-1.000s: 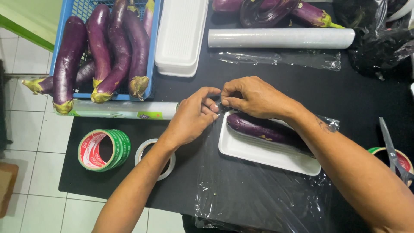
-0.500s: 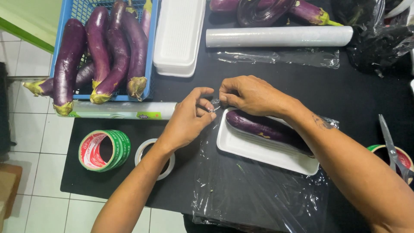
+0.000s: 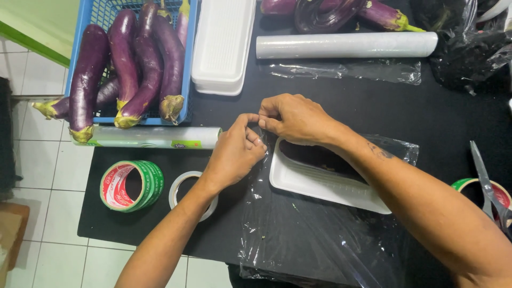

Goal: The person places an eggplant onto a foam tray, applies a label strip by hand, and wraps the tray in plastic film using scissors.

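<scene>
A white foam tray (image 3: pixel 320 186) lies on the black table with a purple eggplant (image 3: pixel 312 156) in it, mostly hidden under my right forearm. A sheet of clear plastic wrap (image 3: pixel 298 234) is spread beneath the tray. My left hand (image 3: pixel 234 152) and my right hand (image 3: pixel 296 118) meet at the tray's upper left end, the fingertips of both pinching the edge of the clear wrap there.
A blue basket (image 3: pixel 188 80) of long eggplants stands at the back left beside a stack of white trays (image 3: pixel 224 45). Two wrap rolls (image 3: pixel 346 45) (image 3: pixel 154 137), a green-red tape roll (image 3: pixel 130 185), a clear tape roll (image 3: pixel 184 186), scissors (image 3: pixel 485 181) and more eggplants (image 3: pixel 330 10) surround the work spot.
Both hands stay pinched together on the wrap at the tray's end; the fingers have shifted slightly, drawing the film up over that end. The tray has not moved.
</scene>
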